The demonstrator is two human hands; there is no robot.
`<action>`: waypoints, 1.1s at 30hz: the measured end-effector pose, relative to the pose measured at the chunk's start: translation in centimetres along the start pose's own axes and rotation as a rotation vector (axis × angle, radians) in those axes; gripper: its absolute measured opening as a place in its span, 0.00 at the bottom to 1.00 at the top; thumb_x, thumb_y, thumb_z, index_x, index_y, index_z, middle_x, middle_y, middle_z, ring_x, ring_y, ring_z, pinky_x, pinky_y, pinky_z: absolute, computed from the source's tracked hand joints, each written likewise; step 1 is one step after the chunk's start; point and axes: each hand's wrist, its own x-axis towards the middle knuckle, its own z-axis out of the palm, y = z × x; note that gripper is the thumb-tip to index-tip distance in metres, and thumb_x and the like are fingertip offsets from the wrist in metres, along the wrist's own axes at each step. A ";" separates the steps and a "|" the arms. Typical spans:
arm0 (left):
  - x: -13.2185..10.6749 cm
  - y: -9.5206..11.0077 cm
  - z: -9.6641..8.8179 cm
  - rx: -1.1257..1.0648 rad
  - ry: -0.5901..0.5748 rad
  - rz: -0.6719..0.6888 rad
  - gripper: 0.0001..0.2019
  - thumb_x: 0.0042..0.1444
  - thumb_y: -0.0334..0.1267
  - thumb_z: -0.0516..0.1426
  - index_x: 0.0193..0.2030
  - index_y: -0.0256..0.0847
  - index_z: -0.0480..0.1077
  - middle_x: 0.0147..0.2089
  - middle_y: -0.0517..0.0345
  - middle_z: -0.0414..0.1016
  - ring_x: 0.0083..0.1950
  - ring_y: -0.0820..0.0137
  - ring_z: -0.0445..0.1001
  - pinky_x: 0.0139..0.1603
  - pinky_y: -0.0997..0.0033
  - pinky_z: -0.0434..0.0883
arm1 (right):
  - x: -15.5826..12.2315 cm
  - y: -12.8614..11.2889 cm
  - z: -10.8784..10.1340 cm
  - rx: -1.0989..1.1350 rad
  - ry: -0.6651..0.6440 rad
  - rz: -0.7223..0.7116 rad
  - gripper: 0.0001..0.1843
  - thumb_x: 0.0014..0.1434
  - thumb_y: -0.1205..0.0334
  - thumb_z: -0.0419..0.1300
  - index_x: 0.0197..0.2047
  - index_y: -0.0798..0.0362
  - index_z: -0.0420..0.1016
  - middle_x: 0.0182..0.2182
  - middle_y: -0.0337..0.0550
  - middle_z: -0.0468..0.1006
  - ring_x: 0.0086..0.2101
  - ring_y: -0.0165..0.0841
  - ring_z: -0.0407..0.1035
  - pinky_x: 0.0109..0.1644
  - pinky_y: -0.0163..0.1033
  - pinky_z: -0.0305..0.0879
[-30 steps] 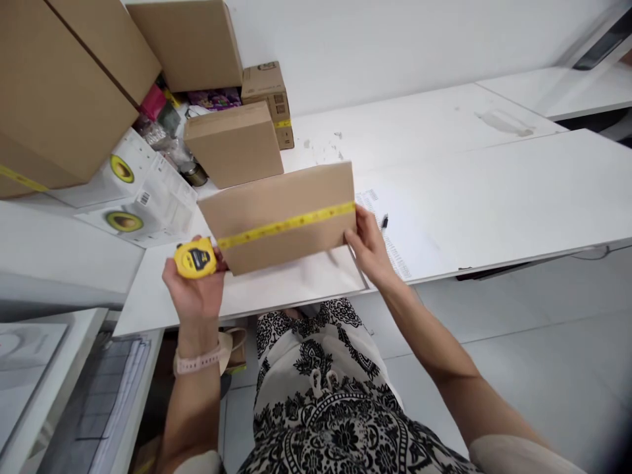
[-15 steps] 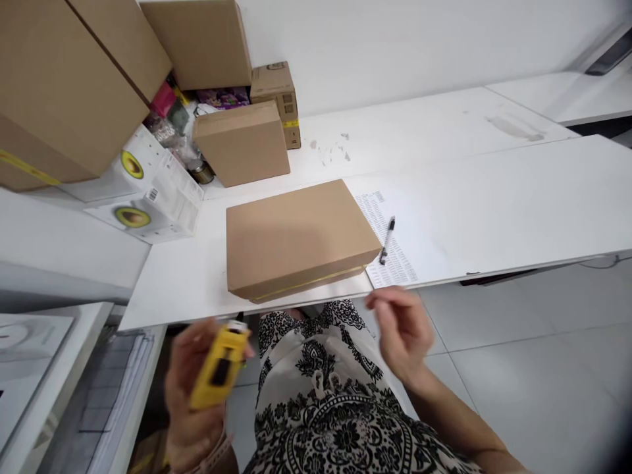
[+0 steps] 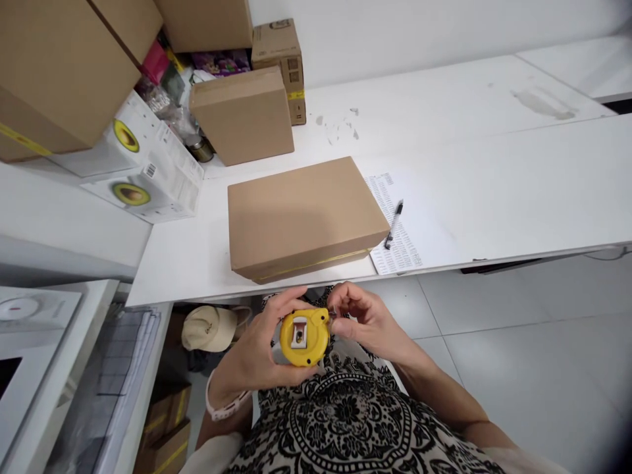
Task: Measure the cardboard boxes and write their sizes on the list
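Observation:
A round yellow tape measure is held in front of my lap, below the table's front edge. My left hand is wrapped around its left side. My right hand pinches at the tape's tip on the case's right edge, fingers closed. Just beyond them a flat brown cardboard box lies on the white table, untouched by either hand. A black pen rests on a printed paper sheet to the box's right.
More cardboard boxes and white avocado-printed cartons crowd the table's back left. A beige cap lies under the table. A white appliance stands at the left. Grey tiled floor shows at the right.
Both hands came off the flat box and the tape retracted. The box now lies flat on the table. My hands met at my lap around the tape measure.

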 end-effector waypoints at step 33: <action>4.8 -2.7 -17.8 -0.148 0.271 -0.183 0.20 0.54 0.46 0.65 0.49 0.35 0.80 0.40 0.47 0.82 0.30 0.69 0.72 0.31 0.71 0.69 | 13.2 -4.9 -10.1 -0.168 0.594 0.051 0.24 0.47 0.48 0.71 0.28 0.49 0.60 0.24 0.37 0.64 0.25 0.28 0.59 0.25 0.36 0.54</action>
